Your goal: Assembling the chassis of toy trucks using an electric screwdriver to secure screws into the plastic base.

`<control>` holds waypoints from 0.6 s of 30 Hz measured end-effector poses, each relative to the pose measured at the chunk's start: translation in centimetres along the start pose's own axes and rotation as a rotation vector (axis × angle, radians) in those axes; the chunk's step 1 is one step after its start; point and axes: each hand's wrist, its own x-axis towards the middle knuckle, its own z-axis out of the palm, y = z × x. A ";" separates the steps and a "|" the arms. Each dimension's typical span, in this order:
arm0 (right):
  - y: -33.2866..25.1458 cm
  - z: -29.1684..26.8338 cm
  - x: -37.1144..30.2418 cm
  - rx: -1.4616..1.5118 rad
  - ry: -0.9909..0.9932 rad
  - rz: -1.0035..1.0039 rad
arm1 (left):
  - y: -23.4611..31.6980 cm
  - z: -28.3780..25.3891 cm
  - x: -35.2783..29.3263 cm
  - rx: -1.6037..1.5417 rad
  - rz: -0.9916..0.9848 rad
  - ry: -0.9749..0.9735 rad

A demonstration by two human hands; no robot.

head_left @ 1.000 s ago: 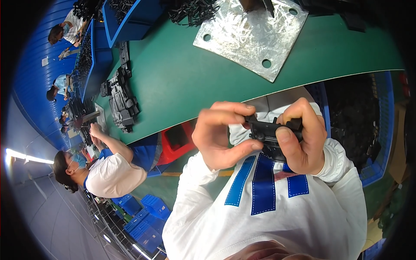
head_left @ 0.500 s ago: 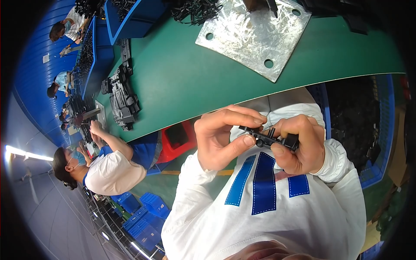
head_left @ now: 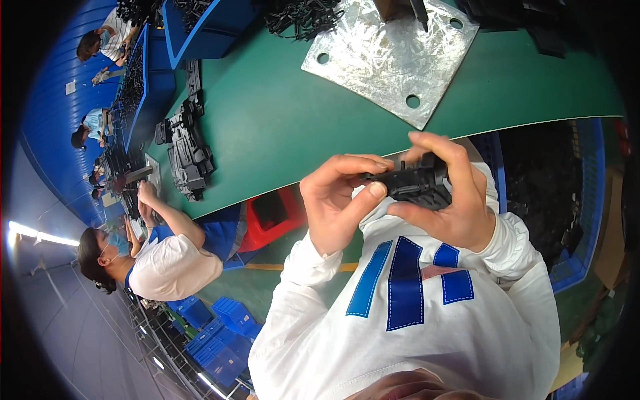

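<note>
A small black plastic part (head_left: 417, 185) with a bulky, ribbed body is held up in front of my white shirt, just off the table's near edge. My left hand (head_left: 340, 200) is closed on its narrow left end, thumb below and fingers above. Around the wider right end curves my right hand (head_left: 463, 197), its thumb along the lower side and its index finger raised above, the fingertip smeared by motion. The part's right end rests within that hand; the other fingers behind it are hidden.
On the green table (head_left: 267, 113) lies a metal plate (head_left: 380, 60) with corner holes. Black parts (head_left: 187, 153) are piled at left, near blue bins (head_left: 200, 40). A red stool (head_left: 273, 217), a blue crate (head_left: 580, 260) and a co-worker (head_left: 170, 267) are close by.
The black part has been turned, now showing a broader, bulkier side. My right index finger has lifted and spread from the thumb. My left hand stays in nearly the same place.
</note>
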 end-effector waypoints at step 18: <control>2.0 1.5 -0.7 -0.374 0.053 -0.243 | -0.4 1.5 0.1 0.020 0.004 0.207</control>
